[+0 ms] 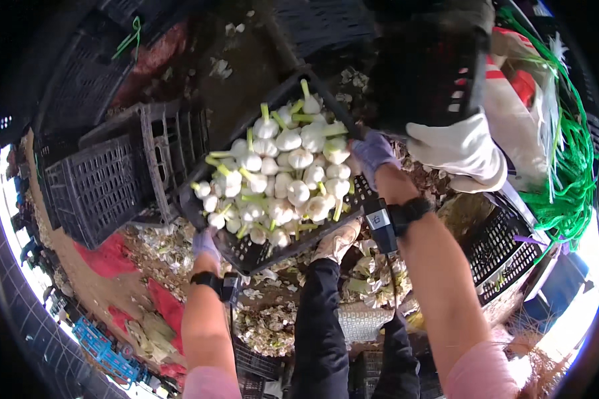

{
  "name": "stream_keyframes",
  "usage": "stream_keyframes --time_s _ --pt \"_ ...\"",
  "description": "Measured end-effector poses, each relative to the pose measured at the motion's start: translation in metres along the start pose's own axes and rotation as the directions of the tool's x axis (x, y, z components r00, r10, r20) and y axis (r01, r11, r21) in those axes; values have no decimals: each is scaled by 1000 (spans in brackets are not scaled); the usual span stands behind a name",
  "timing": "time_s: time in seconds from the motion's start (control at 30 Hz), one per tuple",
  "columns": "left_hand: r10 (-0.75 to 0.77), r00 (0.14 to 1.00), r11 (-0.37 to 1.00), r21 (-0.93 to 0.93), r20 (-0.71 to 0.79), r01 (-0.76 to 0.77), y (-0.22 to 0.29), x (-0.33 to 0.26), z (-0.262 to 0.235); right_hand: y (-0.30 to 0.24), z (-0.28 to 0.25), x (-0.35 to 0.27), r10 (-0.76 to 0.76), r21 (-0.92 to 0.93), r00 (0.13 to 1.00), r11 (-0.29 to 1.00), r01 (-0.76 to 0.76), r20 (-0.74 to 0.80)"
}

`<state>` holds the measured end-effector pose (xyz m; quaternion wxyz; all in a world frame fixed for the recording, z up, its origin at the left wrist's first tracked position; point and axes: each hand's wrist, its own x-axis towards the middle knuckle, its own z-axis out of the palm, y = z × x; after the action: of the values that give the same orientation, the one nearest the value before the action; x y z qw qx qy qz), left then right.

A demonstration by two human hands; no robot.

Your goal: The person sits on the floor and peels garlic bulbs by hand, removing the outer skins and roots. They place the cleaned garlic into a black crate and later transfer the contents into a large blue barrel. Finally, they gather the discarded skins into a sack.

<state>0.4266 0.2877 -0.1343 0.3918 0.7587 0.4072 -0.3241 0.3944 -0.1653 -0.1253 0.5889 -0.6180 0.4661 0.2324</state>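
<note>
A black plastic crate [236,256] full of white garlic bulbs [283,159] with short green stems hangs tilted between my hands. My left hand [206,245], in a pale purple glove, grips its near left corner, the fingers partly hidden by the wall. On the right side my right hand [374,154], gloved the same way, is closed on the crate's edge. Both wrists carry black straps with small boxes. Just beyond my right forearm a white work glove [459,153] rests against a dark crate [426,73].
Black crates [103,183] stand at the left. Garlic skins and trimmings [266,329] litter the ground around my legs. Red net bags [106,256] lie at the lower left. Green twine [569,173] hangs at the right above another black crate [502,249].
</note>
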Motion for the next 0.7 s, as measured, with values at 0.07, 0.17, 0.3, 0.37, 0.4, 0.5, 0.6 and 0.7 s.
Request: stream_keyframes --time_s 0.07,0.17,0.3,0.37,0.4,0.5,0.6,0.7 --pt "7 1000 999 -35 6 -7 -7 -20 -1 13 -7 -21 -11 -164 998 987 0 -69" --pt "-107 987 986 -142 -122 90 11 -102 2 90 -21 -91 -74 -17 990 997 73 -118" --pt "165 963 973 -122 -213 -194 20 -184 -39 135 -44 -229 -67 340 976 930 137 -209" --pt "295 936 950 -49 -192 -309 35 -229 -38 147 -71 -291 52 713 993 701 36 -101" --pt "340 928 940 27 -151 -340 42 -253 -25 170 -79 -314 79 736 991 676 30 -113" --pt "424 904 869 253 65 -426 53 -327 37 250 -103 -379 100 782 979 618 80 -178" --pt "458 855 736 436 241 -517 39 -426 85 298 -150 -455 151 753 925 632 180 -348" --pt "440 761 518 558 477 -649 23 -516 145 363 -191 -537 269 912 914 362 195 -302"
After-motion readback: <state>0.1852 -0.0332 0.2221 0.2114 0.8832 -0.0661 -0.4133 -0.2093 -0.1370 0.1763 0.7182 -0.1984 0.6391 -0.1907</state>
